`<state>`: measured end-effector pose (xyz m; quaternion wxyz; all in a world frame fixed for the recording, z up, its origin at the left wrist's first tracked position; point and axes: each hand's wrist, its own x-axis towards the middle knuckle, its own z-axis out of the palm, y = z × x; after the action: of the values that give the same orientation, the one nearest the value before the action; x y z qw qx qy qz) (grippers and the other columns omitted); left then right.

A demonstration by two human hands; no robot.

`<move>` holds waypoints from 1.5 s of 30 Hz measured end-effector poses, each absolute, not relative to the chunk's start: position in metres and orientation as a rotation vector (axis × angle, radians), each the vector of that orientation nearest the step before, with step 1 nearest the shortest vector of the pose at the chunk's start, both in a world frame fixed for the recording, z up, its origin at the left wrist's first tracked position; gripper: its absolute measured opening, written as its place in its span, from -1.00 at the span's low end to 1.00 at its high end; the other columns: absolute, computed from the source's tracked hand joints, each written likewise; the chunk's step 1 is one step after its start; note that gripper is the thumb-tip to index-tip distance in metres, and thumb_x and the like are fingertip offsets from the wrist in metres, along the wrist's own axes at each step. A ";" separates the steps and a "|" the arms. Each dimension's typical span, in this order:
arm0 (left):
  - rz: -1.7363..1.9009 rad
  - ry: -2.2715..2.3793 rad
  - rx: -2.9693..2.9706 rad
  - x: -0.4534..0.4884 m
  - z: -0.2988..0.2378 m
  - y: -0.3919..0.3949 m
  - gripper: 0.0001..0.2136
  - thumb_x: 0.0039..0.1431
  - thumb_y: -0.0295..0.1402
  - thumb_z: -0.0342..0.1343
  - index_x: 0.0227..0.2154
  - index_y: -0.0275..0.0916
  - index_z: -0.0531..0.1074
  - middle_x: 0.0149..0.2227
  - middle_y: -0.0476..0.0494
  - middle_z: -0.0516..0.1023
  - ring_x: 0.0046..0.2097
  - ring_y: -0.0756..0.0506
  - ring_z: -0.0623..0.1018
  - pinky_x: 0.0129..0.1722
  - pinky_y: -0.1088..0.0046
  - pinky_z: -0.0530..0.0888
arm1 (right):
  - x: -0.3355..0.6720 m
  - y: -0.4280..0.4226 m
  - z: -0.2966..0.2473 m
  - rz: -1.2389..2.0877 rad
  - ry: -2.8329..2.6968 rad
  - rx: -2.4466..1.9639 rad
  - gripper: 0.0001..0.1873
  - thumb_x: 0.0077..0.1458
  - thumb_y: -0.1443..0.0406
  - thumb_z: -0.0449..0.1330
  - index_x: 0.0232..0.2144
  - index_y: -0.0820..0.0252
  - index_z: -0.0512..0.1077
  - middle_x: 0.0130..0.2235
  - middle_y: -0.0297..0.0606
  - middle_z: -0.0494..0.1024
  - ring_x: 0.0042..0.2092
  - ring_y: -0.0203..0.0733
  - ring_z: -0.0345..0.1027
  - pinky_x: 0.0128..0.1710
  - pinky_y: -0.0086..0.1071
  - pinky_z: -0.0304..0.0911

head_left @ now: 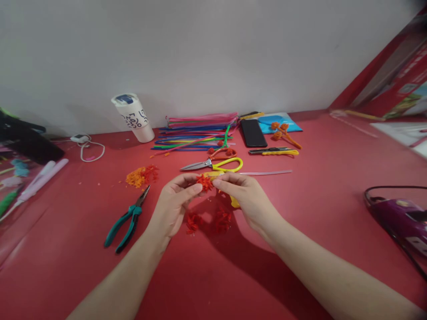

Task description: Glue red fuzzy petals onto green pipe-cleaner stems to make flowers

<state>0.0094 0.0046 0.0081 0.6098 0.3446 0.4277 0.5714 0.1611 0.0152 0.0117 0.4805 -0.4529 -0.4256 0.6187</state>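
A spiky red tuft (203, 182) is held up between my two hands above the table. My left hand (178, 198) grips it from the left, thumb in front and fingers behind. From the right, my right hand (238, 191) pinches at the tuft's edge; whatever lies between those fingertips is too small to make out. Two loose heaps of red clippings, a left heap (193, 223) and a right heap (223, 220), lie below my hands. Scissors (200, 165) with yellow and orange handles rest just behind. Something yellow (235, 202) shows partly behind my right hand.
Teal-handled pliers (128, 222) lie left, near orange fluff (136, 177). A bundle of pipe cleaners (196, 131), a white tumbler (135, 118), a phone (253, 133) and a utility knife (271, 151) are at the back. A purple corded device (400, 220) sits at right.
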 end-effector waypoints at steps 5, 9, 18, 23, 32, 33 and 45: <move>1.317 1.023 0.849 0.009 0.009 0.004 -0.81 -0.25 -0.44 0.34 -0.47 -0.24 0.52 -0.44 0.00 0.56 -0.43 0.06 0.49 -0.31 0.54 0.42 | 0.161 0.016 0.010 1.563 -1.003 -1.117 -0.81 -0.25 0.23 0.35 -0.60 0.22 0.45 -0.56 -0.45 0.43 -0.51 -0.40 0.22 -0.44 -0.45 0.12; 1.304 1.062 0.875 0.008 0.009 0.004 -0.79 -0.27 -0.43 0.35 -0.46 -0.24 0.53 -0.45 0.00 0.56 -0.42 0.03 0.50 -0.29 0.50 0.43 | 0.162 0.017 0.007 1.611 -0.950 -1.096 -0.80 -0.25 0.22 0.35 -0.55 0.22 0.46 -0.52 -0.42 0.46 -0.48 -0.37 0.29 -0.40 -0.44 0.16; 1.301 1.087 0.913 0.009 0.007 0.003 -0.78 -0.27 -0.41 0.35 -0.45 -0.22 0.54 -0.44 -0.03 0.58 -0.39 0.00 0.52 -0.32 0.49 0.44 | 0.162 0.018 0.006 1.597 -0.985 -1.100 -0.83 -0.21 0.23 0.32 -0.55 0.21 0.45 -0.51 -0.43 0.46 -0.49 -0.39 0.26 -0.43 -0.45 0.13; 1.292 1.097 0.909 0.009 0.006 0.002 -0.79 -0.26 -0.40 0.35 -0.45 -0.22 0.53 -0.45 -0.02 0.58 -0.40 0.00 0.52 -0.34 0.51 0.44 | 0.161 0.016 0.009 1.571 -1.004 -1.138 -0.82 -0.21 0.22 0.31 -0.56 0.20 0.44 -0.54 -0.44 0.44 -0.52 -0.39 0.23 -0.47 -0.45 0.10; 1.304 1.004 0.845 0.008 0.007 0.005 -0.82 -0.21 -0.43 0.33 -0.44 -0.24 0.53 -0.43 0.00 0.58 -0.38 0.04 0.52 -0.28 0.53 0.42 | 0.166 0.019 0.012 1.343 -1.209 -1.210 -0.77 -0.08 0.13 0.24 -0.53 0.19 0.45 -0.58 -0.46 0.33 -0.53 -0.39 0.11 -0.49 -0.45 0.02; 1.305 1.001 0.849 0.008 0.007 0.005 -0.83 -0.20 -0.43 0.33 -0.44 -0.24 0.53 -0.44 0.01 0.58 -0.39 0.04 0.52 -0.28 0.54 0.41 | 0.166 0.020 0.011 1.310 -1.242 -1.223 -0.77 -0.10 0.14 0.24 -0.55 0.19 0.45 -0.57 -0.45 0.33 -0.52 -0.38 0.11 -0.49 -0.45 0.01; 1.265 0.981 0.840 0.008 0.008 0.004 -0.84 -0.14 -0.42 0.31 -0.42 -0.27 0.54 -0.40 -0.03 0.59 -0.37 0.04 0.52 -0.25 0.51 0.42 | 0.164 0.020 0.010 1.320 -1.328 -1.235 -0.80 -0.12 0.19 0.22 -0.62 0.18 0.39 -0.62 -0.46 0.26 -0.56 -0.39 0.04 -0.53 -0.43 -0.04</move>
<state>0.0085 0.0039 0.0078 0.6187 0.3651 0.4262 0.5498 0.1644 0.0197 0.0099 0.4342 -0.4959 -0.5335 0.5301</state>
